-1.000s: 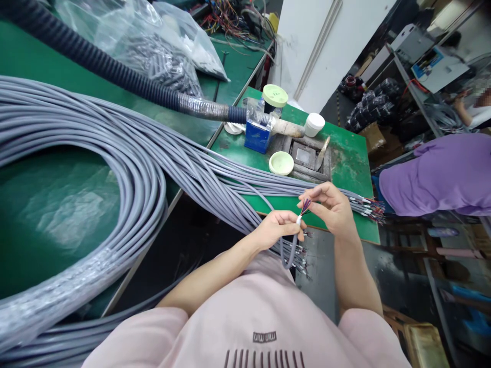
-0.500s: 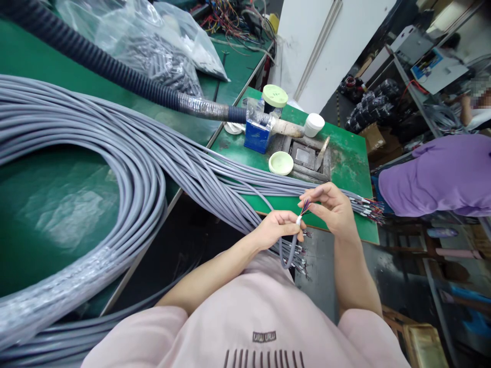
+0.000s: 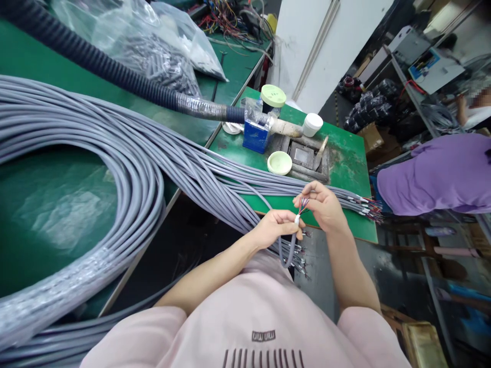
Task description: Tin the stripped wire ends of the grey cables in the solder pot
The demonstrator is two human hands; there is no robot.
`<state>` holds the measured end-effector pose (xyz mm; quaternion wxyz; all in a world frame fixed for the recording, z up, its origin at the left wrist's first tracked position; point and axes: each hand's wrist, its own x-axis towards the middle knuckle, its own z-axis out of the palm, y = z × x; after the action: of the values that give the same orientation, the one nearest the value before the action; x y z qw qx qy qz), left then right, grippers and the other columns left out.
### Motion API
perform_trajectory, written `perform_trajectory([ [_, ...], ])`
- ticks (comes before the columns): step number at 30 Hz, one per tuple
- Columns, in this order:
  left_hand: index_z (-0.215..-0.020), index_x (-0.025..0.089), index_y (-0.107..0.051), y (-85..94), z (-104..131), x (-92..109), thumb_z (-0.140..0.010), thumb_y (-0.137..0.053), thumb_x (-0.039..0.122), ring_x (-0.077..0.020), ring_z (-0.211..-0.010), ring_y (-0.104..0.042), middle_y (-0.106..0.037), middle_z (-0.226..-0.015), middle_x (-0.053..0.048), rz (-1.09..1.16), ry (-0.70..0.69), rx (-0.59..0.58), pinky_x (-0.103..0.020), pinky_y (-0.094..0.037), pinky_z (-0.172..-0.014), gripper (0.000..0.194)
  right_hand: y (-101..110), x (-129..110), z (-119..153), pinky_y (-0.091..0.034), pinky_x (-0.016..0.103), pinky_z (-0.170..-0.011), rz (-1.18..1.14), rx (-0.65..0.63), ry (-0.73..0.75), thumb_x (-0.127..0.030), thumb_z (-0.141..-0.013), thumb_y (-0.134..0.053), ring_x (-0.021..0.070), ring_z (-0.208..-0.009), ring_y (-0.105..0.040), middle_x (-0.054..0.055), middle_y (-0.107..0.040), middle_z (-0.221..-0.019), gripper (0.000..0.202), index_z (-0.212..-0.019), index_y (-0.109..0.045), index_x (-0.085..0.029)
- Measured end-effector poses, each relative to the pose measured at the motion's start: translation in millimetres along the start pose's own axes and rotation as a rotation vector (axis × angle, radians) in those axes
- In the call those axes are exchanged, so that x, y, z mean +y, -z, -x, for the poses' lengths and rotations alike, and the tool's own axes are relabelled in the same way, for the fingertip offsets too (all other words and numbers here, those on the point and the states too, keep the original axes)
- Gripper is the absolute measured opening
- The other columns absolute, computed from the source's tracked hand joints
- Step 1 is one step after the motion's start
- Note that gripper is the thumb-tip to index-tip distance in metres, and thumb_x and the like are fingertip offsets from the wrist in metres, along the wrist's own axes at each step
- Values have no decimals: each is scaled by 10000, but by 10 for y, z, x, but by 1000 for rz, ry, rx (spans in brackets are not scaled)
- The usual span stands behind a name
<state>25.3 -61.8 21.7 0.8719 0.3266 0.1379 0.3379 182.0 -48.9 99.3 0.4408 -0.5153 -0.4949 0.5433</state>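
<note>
My left hand (image 3: pixel 282 225) is closed around the end of a grey cable (image 3: pixel 288 258), just below its white sleeve (image 3: pixel 296 220). The cable bends into a loop under that hand. Thin coloured wires (image 3: pixel 303 205) fan out of the sleeve, red and dark ones among them. At these wires, my right hand (image 3: pixel 320 204) is closed with thumb and fingers pinched; the fingertips partly hide what they grip. Behind both hands, a bundle of grey cables (image 3: pixel 245 176) runs across the green bench, with stripped wire ends (image 3: pixel 372 207) at its right end. More cable ends (image 3: pixel 301 260) hang below my left hand.
A solder pot (image 3: pixel 304 155) sits on the green bench (image 3: pixel 345 158), a spatula (image 3: pixel 322 151) leaning on it. Around it are a pale green lid (image 3: pixel 280 163), white jar (image 3: pixel 312 124), blue box (image 3: pixel 255 135) and black hose (image 3: pixel 126 76). A person in purple (image 3: pixel 433 176) is at the right.
My right hand has shifted slightly left and its fingers have moved on the wires. The wires are more spread apart now. My left hand keeps its hold on the cable.
</note>
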Motion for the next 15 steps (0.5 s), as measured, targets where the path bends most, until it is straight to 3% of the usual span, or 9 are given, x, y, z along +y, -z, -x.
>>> perform_trajectory([
  [2, -848, 117, -719, 7, -8, 23, -686, -815, 382, -121, -587, -630, -704, -640, -46, 27, -32, 28, -242, -468, -665, 325, 19, -2, 16, -562, 375, -808, 64, 68, 83, -243, -757, -725, 192, -820, -707, 10, -733, -819, 218, -926, -589, -228],
  [4, -843, 116, -718, 19, -20, 58, -695, -811, 369, -112, -598, -628, -703, -649, -44, 71, -61, 71, -226, -467, -665, 308, 43, -27, 91, -524, 438, -929, 240, 193, 289, -242, -802, -682, 218, -968, -682, 31, -735, -945, 179, -974, -634, -253],
  [6, -855, 119, -715, 32, -35, 99, -698, -809, 361, -107, -611, -628, -701, -665, -41, 126, -70, 120, -215, -471, -660, 304, 61, -33, 204, -468, 497, -1016, 480, 233, 501, -217, -833, -640, 247, -1097, -629, 33, -726, -1039, 188, -998, -677, -301],
  [8, -858, 122, -708, 36, -51, 138, -701, -805, 351, -105, -621, -626, -693, -680, -33, 183, -76, 165, -210, -479, -654, 294, 61, 14, 312, -436, 540, -1045, 711, 115, 627, -193, -836, -624, 270, -1185, -576, 13, -713, -1127, 286, -1050, -693, -369],
  [11, -807, 119, -685, 18, -70, 174, -723, -786, 337, -87, -607, -602, -665, -689, -17, 234, -107, 184, -194, -472, -619, 255, 27, 161, 395, -410, 559, -1063, 932, -98, 698, -201, -813, -652, 280, -1255, -529, -33, -654, -1272, 403, -1128, -668, -452],
  [13, -845, 124, -681, -6, -73, 189, -752, -758, 365, -82, -587, -585, -661, -701, -13, 214, -120, 184, -196, -467, -595, 269, 6, 236, 385, -398, 556, -1075, 980, -96, 760, -237, -792, -692, 282, -1257, -532, -41, -640, -1296, 413, -1134, -664, -467],
  [15, -963, 136, -684, -21, -61, 215, -782, -723, 416, -104, -620, -611, -689, -742, -27, 125, -153, 213, -223, -490, -630, 335, 11, 234, 332, -411, 553, -1066, 961, -14, 822, -259, -789, -705, 290, -1237, -550, -30, -657, -1272, 418, -1156, -659, -454],
])
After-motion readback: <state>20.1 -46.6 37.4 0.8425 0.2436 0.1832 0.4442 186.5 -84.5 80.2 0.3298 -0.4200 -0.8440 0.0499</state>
